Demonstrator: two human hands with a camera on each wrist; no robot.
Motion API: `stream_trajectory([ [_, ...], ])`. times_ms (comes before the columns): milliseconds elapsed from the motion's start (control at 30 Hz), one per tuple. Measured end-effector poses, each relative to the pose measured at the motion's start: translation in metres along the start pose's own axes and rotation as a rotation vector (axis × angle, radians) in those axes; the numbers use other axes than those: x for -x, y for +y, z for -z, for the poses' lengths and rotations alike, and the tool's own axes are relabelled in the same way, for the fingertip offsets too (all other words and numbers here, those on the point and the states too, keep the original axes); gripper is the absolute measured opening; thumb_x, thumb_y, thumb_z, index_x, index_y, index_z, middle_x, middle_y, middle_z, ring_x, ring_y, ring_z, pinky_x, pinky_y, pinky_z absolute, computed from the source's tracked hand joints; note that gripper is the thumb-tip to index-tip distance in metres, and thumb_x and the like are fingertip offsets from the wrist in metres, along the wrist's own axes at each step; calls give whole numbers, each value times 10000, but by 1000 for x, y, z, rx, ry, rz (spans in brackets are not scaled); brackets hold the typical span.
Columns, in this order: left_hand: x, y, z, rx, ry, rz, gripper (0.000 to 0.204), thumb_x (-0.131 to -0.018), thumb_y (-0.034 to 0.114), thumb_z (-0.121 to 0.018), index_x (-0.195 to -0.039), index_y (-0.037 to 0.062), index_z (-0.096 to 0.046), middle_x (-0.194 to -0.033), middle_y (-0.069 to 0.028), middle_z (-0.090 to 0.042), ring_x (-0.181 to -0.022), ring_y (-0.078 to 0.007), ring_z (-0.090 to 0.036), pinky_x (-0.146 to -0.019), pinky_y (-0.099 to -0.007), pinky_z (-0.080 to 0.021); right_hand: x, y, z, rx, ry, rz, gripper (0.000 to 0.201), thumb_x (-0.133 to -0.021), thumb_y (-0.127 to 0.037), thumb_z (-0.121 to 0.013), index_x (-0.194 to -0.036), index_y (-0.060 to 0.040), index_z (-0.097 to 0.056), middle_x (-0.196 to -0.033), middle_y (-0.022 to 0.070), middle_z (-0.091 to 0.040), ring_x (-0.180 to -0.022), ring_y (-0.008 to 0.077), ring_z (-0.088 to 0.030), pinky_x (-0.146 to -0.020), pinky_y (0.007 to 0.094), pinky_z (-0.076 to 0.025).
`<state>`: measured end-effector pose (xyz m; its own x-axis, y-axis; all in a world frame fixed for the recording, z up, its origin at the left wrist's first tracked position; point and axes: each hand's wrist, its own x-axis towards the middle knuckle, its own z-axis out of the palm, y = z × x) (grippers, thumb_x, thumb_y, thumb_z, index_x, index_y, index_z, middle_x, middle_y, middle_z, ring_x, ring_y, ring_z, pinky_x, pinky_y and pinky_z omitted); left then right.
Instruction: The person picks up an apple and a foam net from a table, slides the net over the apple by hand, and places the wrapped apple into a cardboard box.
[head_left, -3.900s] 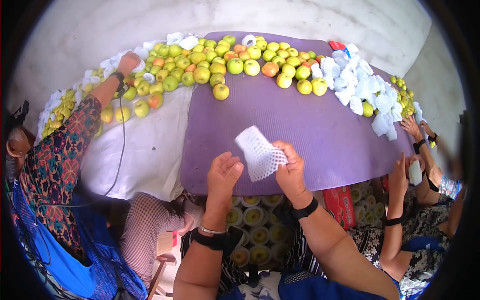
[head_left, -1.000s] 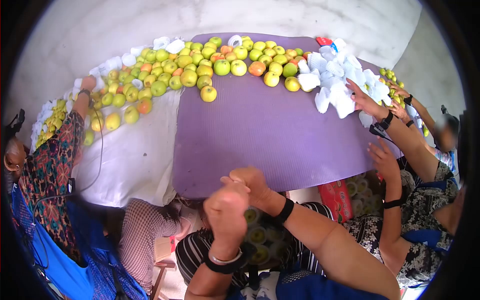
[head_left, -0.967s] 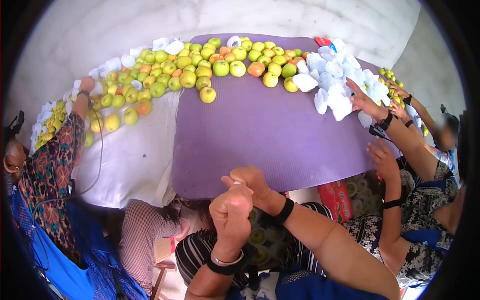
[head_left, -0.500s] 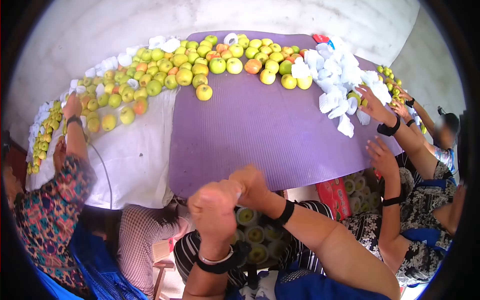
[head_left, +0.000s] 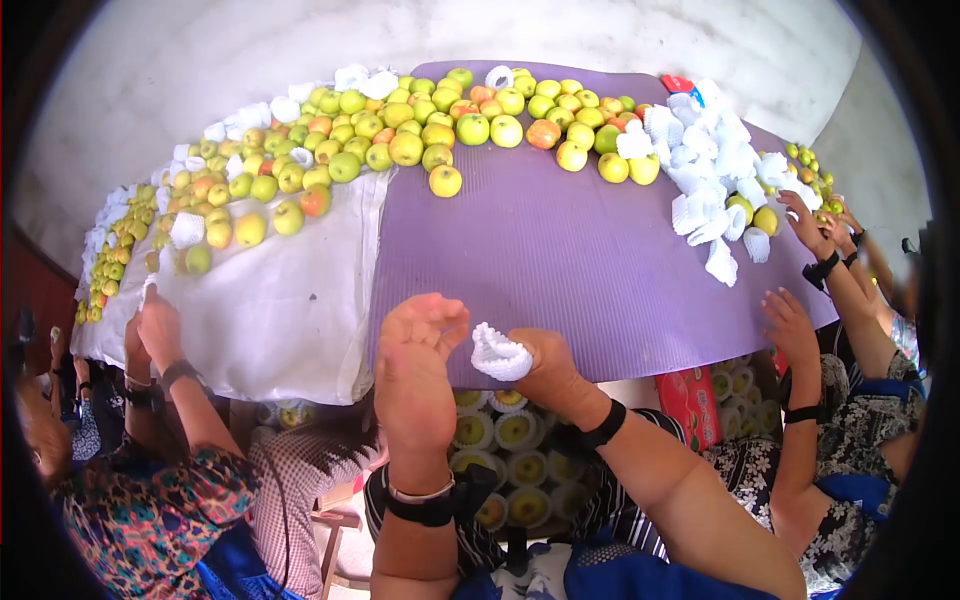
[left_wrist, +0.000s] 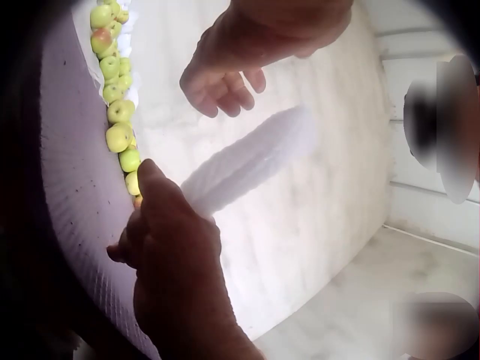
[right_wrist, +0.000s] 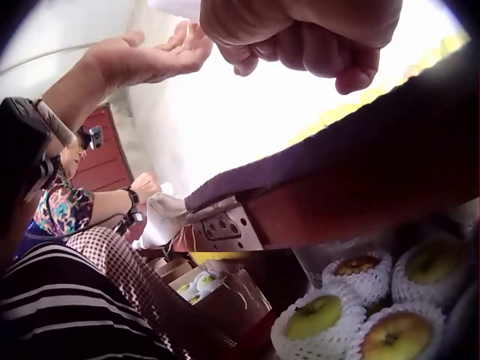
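A white foam fruit net (head_left: 498,353) is pinched in my right hand (head_left: 553,368), above the near edge of the purple mat (head_left: 600,260). Its mouth gapes toward my left hand (head_left: 418,370), which is raised beside it with fingers spread and nothing in the palm. The left wrist view shows the net (left_wrist: 251,159) as a long, narrow tube standing out from the right hand (left_wrist: 180,255). Curled right-hand fingers (right_wrist: 319,49) fill the top of the right wrist view, where only a bit of the net shows.
Loose green and reddish apples (head_left: 404,150) line the back of the table. A heap of foam nets (head_left: 705,165) lies at right. Below the table edge, netted apples (right_wrist: 397,334) sit packed. People work on both sides; a neighbour's hand (head_left: 790,322) is at right.
My two hands, pressed together as fists half a second ago, have come apart. The left has opened; the right keeps the net, flat and spread earlier, now narrow with an open mouth.
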<state>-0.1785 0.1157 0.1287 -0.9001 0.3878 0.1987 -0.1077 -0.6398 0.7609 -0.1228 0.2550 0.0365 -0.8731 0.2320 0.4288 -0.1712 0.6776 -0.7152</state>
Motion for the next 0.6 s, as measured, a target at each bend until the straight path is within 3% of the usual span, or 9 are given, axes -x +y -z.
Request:
stream_trajectory([
  [33, 2, -3, 3, 1, -3, -5, 496, -914, 454, -386, -1086, 1, -493, -1032, -136, -535, -961, -234, -497, -872, -364, -383, -1, 0, 3, 3, 4, 8, 166, -648, -104, -655, -635, -77, -492, -627, 109, -545, -602, 341, -549, -507, 397, -425],
  [100, 4, -5, 4, -324, 10, 52, 362, -892, 298, -466, -1084, -7, -493, -1016, -122, -537, -968, -202, -498, -875, -331, -382, -3, 0, 5, 6, 12, 16, 159, -648, -95, -654, -640, -73, -497, -631, 115, -544, -603, 344, -548, -495, 394, -425],
  [133, 5, -5, 3, -325, 8, 50, 362, -892, 298, -466, -1084, -7, -493, -1016, -122, -537, -968, -202, -498, -875, -331, -382, -3, 0, 5, 28, 11, 12, 166, -648, -97, -656, -634, -73, -492, -628, 117, -540, -599, 347, -545, -492, 396, -421],
  [200, 6, -4, 2, -223, -152, 81, 281, -816, 32, -520, -1091, -13, -489, -1015, -90, -533, -955, -152, -512, -831, -277, -412, -3, 2, 5, 50, 10, 10, 174, -648, -99, -657, -629, -73, -487, -625, 119, -535, -595, 350, -541, -489, 398, -418],
  [300, 5, -7, 2, -224, -168, 120, 316, -767, -55, -517, -1078, -11, -488, -1005, -78, -522, -914, -131, -515, -802, -255, -423, -3, 8, 7, 108, 20, 5, 194, -650, -118, -661, -618, -71, -476, -621, 121, -532, -596, 356, -540, -493, 405, -417],
  [367, 5, -9, 2, -273, -122, 149, 279, -767, -56, -528, -1042, -12, -501, -970, -70, -532, -873, -123, -525, -780, -248, -431, -4, 13, 6, 129, 89, -100, 212, -656, -136, -661, -615, -68, -464, -627, 121, -531, -598, 361, -538, -496, 414, -415],
  [500, 7, -14, 13, -370, 57, 241, 162, -767, -45, -571, -920, -6, -538, -848, -40, -565, -760, -105, -551, -699, -230, -453, -7, 16, 6, 161, 143, -80, 214, -670, -152, -662, -619, -70, -470, -623, 119, -544, -587, 358, -547, -487, 406, -422],
  [567, 5, -18, 19, -318, 129, 200, 133, -769, -37, -581, -892, -1, -544, -818, -34, -570, -737, -100, -552, -680, -227, -454, -8, 16, 7, 175, 3, -121, 231, -683, -209, -694, -803, -69, -553, -785, 149, -591, -726, 348, -584, -608, 392, -469],
  [600, 2, -22, 21, -259, 195, 165, 106, -771, -28, -592, -863, 3, -550, -787, -27, -575, -713, -96, -554, -660, -224, -456, -9, 12, 12, 194, 16, -126, 231, -683, -209, -694, -803, -69, -553, -785, 149, -591, -726, 348, -584, -608, 392, -469],
])
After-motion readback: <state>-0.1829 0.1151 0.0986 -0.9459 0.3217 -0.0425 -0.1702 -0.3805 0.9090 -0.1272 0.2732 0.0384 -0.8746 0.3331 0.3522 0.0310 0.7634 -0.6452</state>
